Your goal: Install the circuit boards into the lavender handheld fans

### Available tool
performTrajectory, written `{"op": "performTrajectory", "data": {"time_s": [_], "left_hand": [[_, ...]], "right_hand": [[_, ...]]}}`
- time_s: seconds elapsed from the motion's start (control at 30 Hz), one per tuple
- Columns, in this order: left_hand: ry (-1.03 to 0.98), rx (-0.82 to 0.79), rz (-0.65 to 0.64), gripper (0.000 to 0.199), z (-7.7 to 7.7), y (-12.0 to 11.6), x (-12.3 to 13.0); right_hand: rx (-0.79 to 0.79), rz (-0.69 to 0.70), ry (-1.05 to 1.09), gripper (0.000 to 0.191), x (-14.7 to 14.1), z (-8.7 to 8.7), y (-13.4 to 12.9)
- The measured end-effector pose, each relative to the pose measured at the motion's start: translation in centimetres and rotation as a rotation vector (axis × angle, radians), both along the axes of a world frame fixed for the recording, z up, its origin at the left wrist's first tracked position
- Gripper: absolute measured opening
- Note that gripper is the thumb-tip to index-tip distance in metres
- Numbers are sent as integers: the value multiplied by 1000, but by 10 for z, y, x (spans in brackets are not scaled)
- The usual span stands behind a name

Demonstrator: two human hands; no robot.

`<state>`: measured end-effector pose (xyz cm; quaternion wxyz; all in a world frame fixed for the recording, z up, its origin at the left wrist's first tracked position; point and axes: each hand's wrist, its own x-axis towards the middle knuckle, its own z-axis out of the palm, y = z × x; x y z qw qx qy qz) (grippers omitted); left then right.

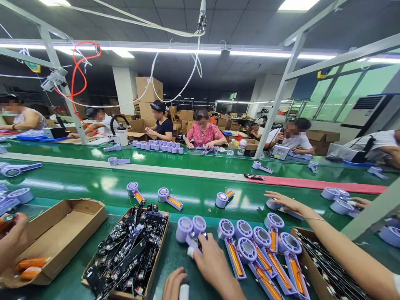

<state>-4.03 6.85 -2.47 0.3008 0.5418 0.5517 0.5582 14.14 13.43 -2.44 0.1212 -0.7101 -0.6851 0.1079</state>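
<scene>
Head view: the right hand grasps a fan by its handle, between thumb and fingers, low on the green bench; which of the two heads just above belongs to that handle cannot be told. The left hand is cut by the lower edge, fingers bent; its grip cannot be told. To the right of the hands, several fans with orange cells in their handles lie close together. To the left stands a tray heaped with black boards; beyond it, a carton holds orange items. A co-worker's hand reaches in from the right, above the fans. Past the bench runs a glossy green belt, with spaced fans lying on it. A pale strip extends along its far side, continued at right by a red strip with a black tool at its end. Co-workers sit along the far side. White posts support the overhead frame; an orange hose hangs at left, lamps light the grey ceiling, boxes are stacked behind, and windows occupy the right wall.
</scene>
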Motion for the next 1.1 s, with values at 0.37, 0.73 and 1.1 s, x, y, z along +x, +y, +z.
{"op": "performTrajectory", "data": {"time_s": [0.37, 0.73, 1.1], "left_hand": [[-10, 248, 211, 40, 122, 70, -222], [78, 420, 69, 31, 93, 59, -236], [64, 231, 73, 33, 55, 38, -225]], "right_hand": [[-9, -172, -116, 32, 9, 44, 173], [76, 178, -128, 30, -7, 56, 147], [-172, 490, -64, 32, -54, 53, 172]]}}
